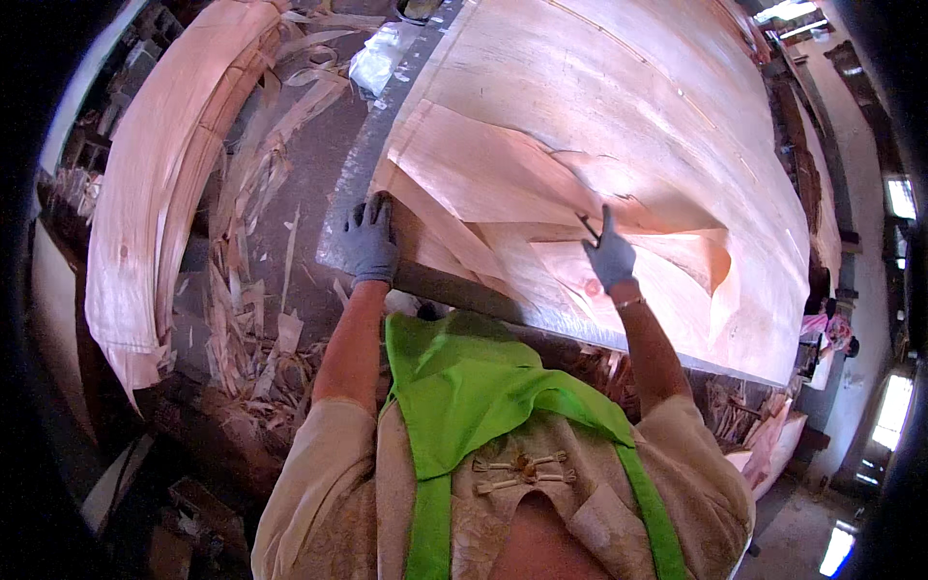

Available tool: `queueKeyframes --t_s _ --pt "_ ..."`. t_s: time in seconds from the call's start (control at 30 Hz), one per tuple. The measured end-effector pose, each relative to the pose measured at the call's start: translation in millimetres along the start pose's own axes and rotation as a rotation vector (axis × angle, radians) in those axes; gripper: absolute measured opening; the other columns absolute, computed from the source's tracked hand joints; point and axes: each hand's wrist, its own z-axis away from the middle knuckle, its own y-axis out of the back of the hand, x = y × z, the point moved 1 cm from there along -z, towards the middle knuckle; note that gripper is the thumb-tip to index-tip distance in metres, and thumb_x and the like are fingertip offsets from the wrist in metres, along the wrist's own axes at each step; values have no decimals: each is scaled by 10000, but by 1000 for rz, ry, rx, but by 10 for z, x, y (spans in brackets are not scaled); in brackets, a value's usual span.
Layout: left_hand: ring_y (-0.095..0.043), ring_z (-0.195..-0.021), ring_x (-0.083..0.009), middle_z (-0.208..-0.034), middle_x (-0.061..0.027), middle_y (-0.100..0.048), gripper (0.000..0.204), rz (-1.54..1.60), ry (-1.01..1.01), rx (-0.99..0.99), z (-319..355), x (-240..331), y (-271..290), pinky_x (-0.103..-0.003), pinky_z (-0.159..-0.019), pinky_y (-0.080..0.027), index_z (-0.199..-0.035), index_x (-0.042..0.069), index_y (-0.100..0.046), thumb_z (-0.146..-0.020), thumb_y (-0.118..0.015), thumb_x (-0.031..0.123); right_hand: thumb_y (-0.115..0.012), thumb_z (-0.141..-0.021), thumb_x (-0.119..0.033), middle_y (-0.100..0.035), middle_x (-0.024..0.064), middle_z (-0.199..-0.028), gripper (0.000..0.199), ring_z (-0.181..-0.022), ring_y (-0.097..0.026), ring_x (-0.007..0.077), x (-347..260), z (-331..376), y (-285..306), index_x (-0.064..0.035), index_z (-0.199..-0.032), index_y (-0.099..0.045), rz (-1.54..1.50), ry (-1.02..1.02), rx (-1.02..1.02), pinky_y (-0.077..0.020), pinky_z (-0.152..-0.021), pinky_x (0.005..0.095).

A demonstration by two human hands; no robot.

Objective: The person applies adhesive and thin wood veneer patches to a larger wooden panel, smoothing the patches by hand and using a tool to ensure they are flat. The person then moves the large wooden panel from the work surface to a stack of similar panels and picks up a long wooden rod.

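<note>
My left hand (370, 240), in a grey glove, lies with its fingers flat at the near left corner of the large worktable (353, 184). Over the near part of the sheets is my right hand (611, 257), gloved the same way, its index finger stretched forward. A small dark, thin tool (589, 228) pokes out of that hand; its exact kind is too small to make out. Beneath it lie pale wood veneer sheets (541, 82), stacked on the table. One torn veneer piece (715, 261) curls upward to the right of my right hand.
A tall pile of veneer sheets (159, 184) stands on the left. Veneer scraps (237, 309) litter the floor between the pile and the table. A white plastic bag (377, 60) sits by the table's far left edge. More veneer offcuts (773, 440) lie at the right.
</note>
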Motion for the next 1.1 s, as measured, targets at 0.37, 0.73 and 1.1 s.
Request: queueKeyframes --t_s 0.37,0.73,1.1 --pt "-463 -1089 -303 -1175 -116 -508 406 -46 14 -20 -20 13 -57 -421 -905 -383 -1229 191 -491 -826 -471 142 -545 -794 -350 -631 175 -883 270 -828 -604 363 369 -1958 779 -142 -937 -639 175 164 63 -480 -738 441" --pt "-484 -1050 -342 -1128 -138 -537 387 74 69 28 -66 158 -7 -490 -849 -391 -1197 179 -526 -811 -491 186 -450 -866 -307 -638 136 -823 215 -760 -615 352 151 -3457 1631 -159 -915 -598 -141 27 724 -479 -651 480" --pt "-528 -944 -321 -1033 -139 -567 274 -170 -86 93 -107 173 -123 -460 -792 -430 -1100 88 -543 -860 -460 189 -509 -858 -271 -632 175 -980 320 -907 -609 298 462 -3173 950 -23 -1046 -584 -846 -155 583 -462 -794 379"
